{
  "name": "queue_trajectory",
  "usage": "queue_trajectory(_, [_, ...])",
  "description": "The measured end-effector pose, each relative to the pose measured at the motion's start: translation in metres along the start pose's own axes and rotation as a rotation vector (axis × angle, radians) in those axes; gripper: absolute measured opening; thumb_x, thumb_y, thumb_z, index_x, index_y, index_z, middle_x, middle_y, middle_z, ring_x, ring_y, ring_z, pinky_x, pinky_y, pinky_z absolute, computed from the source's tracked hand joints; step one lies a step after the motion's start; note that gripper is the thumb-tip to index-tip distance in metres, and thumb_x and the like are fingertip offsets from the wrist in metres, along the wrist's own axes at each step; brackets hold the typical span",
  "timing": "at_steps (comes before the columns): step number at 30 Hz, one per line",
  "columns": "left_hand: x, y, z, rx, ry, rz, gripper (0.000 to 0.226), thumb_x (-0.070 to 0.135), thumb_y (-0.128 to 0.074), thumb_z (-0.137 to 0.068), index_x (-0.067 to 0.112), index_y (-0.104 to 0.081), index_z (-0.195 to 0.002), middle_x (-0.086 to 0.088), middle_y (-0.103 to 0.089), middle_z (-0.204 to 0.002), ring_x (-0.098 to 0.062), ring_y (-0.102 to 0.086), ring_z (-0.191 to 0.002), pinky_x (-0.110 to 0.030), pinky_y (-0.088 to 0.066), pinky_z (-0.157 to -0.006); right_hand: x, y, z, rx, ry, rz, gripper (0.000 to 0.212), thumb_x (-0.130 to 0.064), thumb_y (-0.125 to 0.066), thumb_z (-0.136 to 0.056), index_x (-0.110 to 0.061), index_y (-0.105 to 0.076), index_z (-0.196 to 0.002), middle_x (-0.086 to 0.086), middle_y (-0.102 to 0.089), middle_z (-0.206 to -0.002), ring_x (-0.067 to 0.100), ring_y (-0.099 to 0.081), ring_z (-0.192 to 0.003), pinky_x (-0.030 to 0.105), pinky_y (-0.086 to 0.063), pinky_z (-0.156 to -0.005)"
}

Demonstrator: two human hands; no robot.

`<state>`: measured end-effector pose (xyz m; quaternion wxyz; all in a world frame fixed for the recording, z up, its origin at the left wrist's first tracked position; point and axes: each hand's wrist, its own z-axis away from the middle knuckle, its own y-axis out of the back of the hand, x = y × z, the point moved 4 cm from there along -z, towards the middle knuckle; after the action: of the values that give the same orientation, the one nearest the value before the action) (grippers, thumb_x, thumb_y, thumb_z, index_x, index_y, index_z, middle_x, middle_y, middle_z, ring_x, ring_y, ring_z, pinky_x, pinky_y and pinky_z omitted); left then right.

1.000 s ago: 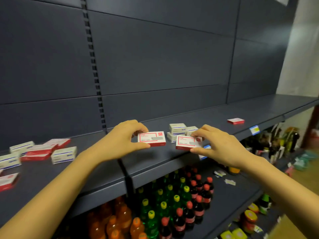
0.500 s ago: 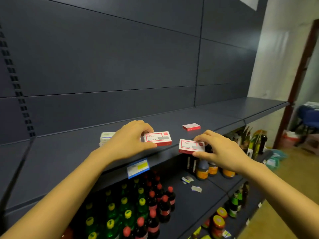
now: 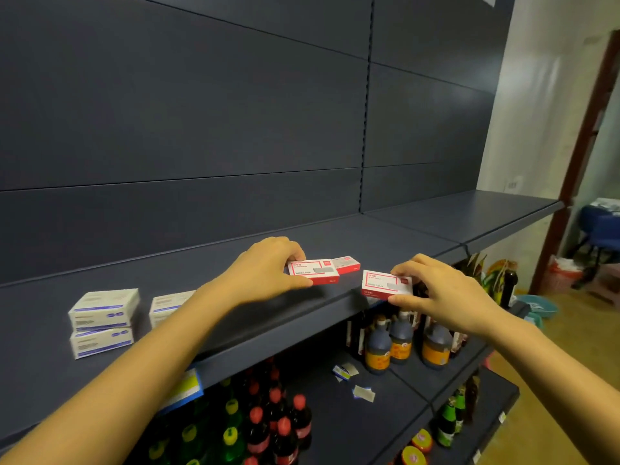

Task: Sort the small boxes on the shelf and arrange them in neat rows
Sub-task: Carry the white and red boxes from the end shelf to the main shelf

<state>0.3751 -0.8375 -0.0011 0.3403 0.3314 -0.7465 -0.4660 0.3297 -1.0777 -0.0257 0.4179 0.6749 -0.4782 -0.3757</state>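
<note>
My left hand [image 3: 265, 270] grips a red and white small box [image 3: 313, 272] just above the dark blue shelf [image 3: 218, 317], right beside a third red box [image 3: 346, 264] lying on the shelf. My right hand [image 3: 439, 293] holds another red and white box [image 3: 385, 284] in front of the shelf's front edge, off the surface. Two stacks of white and blue boxes [image 3: 102, 318] stand on the shelf at the left; the second stack [image 3: 167, 305] is partly hidden by my left forearm.
The shelf runs right to its end [image 3: 523, 213] near a wall and doorway. Below are soda bottles [image 3: 268, 427], dark sauce bottles [image 3: 399, 340] and paper scraps [image 3: 362, 392]. A blue price tag [image 3: 186, 389] hangs on the shelf lip.
The view has swung right along the shelf. Both hands, each still holding its box, have moved toward the lone red box; the left box now sits next to it.
</note>
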Motion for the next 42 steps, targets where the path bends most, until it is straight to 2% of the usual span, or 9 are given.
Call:
queue_trajectory(10, [-0.001,-0.046,-0.083,-0.049,0.072,0.011,0.039,0.045,-0.063,-0.08,0.018,-0.058,-0.109,0.001,-0.058,-0.109,-0.015,-0.051,-0.097,-0.036,-0.048,-0.085,0.071,-0.019,-0.077,-0.072,0.046,-0.012,0.046,-0.053,-0.052,-0.085,-0.035,-0.045,-0.126,-0.013,-0.048,-0.125,0.007,-0.046,-0.113,0.031,-0.048,-0.083])
queue_trajectory(15, [0.0,-0.059,-0.099,-0.09,0.1,-0.045,0.039,0.045,-0.06,-0.082,0.019,-0.055,-0.111,0.002,-0.057,-0.112,-0.015,-0.05,-0.101,-0.035,-0.046,-0.088,0.087,-0.034,-0.11,-0.125,0.111,-0.028,0.047,-0.055,-0.051,-0.085,-0.036,-0.044,-0.127,-0.015,-0.046,-0.127,0.005,-0.044,-0.113,0.026,-0.043,-0.078])
queue_trajectory(19, [0.001,-0.065,-0.1,-0.167,0.161,-0.05,0.042,0.045,-0.059,-0.083,0.018,-0.055,-0.115,0.001,-0.057,-0.116,-0.013,-0.052,-0.102,-0.034,-0.047,-0.09,0.092,-0.045,-0.128,-0.162,0.197,-0.053,0.046,-0.056,-0.051,-0.085,-0.037,-0.045,-0.127,-0.017,-0.047,-0.123,0.001,-0.042,-0.105,0.022,-0.04,-0.075])
queue_trajectory(24, [0.007,-0.061,-0.094,-0.215,0.247,-0.082,0.049,0.05,-0.056,-0.084,0.018,-0.052,-0.121,0.003,-0.055,-0.124,-0.013,-0.051,-0.11,-0.037,-0.045,-0.096,0.098,-0.049,-0.146,-0.212,0.309,-0.089,0.043,-0.057,-0.05,-0.084,-0.04,-0.047,-0.124,-0.021,-0.047,-0.118,0.001,-0.044,-0.107,0.024,-0.043,-0.079])
queue_trajectory(29, [0.011,-0.048,-0.081,-0.075,0.384,-0.175,0.042,0.048,-0.051,-0.088,0.021,-0.052,-0.12,0.006,-0.056,-0.124,-0.013,-0.05,-0.112,-0.036,-0.044,-0.097,0.097,-0.055,-0.156,-0.34,0.451,-0.078,0.046,-0.059,-0.05,-0.083,-0.04,-0.046,-0.125,-0.02,-0.048,-0.124,0.003,-0.043,-0.114,0.028,-0.045,-0.089])
queue_trajectory(32, [0.017,-0.039,-0.067,0.043,0.48,-0.243,0.034,0.04,-0.047,-0.092,0.021,-0.052,-0.12,0.007,-0.056,-0.125,-0.013,-0.05,-0.114,-0.033,-0.043,-0.096,0.094,-0.047,-0.163,-0.276,0.509,-0.154,0.052,-0.062,-0.05,-0.081,-0.041,-0.044,-0.128,-0.023,-0.045,-0.13,0.002,-0.041,-0.12,0.029,-0.043,-0.094])
queue_trajectory(35, [0.026,-0.029,-0.046,0.148,0.555,-0.313,0.03,0.034,-0.044,-0.094,0.021,-0.053,-0.12,0.008,-0.056,-0.124,-0.013,-0.049,-0.115,-0.028,-0.039,-0.093,0.075,-0.035,-0.169,-0.183,0.601,-0.225,0.045,-0.056,-0.05,-0.085,-0.04,-0.045,-0.127,-0.022,-0.045,-0.131,0.003,-0.042,-0.122,0.03,-0.043,-0.096])
queue_trajectory(38, [0.034,-0.019,-0.014,0.216,0.651,-0.378,0.027,0.031,-0.044,-0.094,0.021,-0.055,-0.117,0.008,-0.058,-0.12,-0.013,-0.05,-0.113,-0.028,-0.039,-0.09,0.038,-0.025,-0.169,-0.099,0.716,-0.315,0.037,-0.05,-0.05,-0.088,-0.04,-0.048,-0.123,-0.021,-0.05,-0.126,0.003,-0.044,-0.119,0.033,-0.046,-0.093])
queue_trajectory(42, [0.042,-0.004,0.042,0.282,0.801,-0.437,0.026,0.029,-0.045,-0.092,0.018,-0.058,-0.112,0.004,-0.061,-0.115,-0.017,-0.052,-0.11,-0.032,-0.043,-0.089,-0.028,-0.019,-0.151,-0.042,0.891,-0.443,0.032,-0.044,-0.05,-0.09,-0.039,-0.05,-0.121,-0.022,-0.051,-0.123,0.004,-0.045,-0.118,0.034,-0.043,-0.096])
